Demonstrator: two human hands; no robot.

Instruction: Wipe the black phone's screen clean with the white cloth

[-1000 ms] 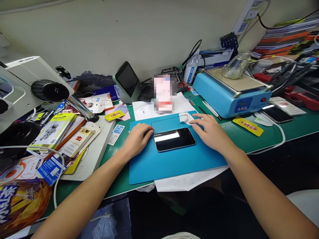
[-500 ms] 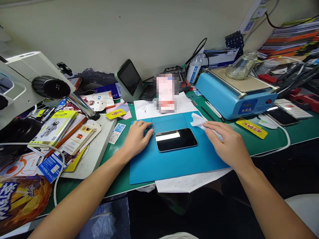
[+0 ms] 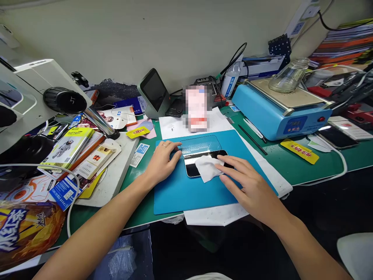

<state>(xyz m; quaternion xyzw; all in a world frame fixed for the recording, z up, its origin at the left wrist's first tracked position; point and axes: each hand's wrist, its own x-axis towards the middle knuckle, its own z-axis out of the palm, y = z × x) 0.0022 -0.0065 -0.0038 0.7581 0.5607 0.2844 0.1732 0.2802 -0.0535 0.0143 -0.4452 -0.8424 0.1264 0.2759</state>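
A phone (image 3: pixel 191 170) with a black screen lies on the blue mat (image 3: pixel 180 198). Behind it rests a clear glass sheet (image 3: pixel 201 143) with a dark outline. My right hand (image 3: pixel 244 181) has its fingertips on a white wipe (image 3: pixel 207 168), which covers the middle of the phone screen. The fingers of that hand are slightly spread, and they hide the phone's right part. My left hand (image 3: pixel 164 161), wearing a ring, rests at the mat's left side, its fingertips by the left end of the glass sheet. Nothing shows between its parted thumb and fingers.
To the right stand a blue heating machine (image 3: pixel 279 116) with a glass jar (image 3: pixel 288 76) on top, and a black pen-like tool (image 3: pixel 252 139). Boxes (image 3: pixel 68 149) and a microscope stand (image 3: pixel 100 122) crowd the left. A small monitor (image 3: pixel 154 93) stands at the back.
My right hand has moved left with the wipe, from beside the phone onto its screen. My left hand has stayed by the glass sheet. The view has shifted slightly.
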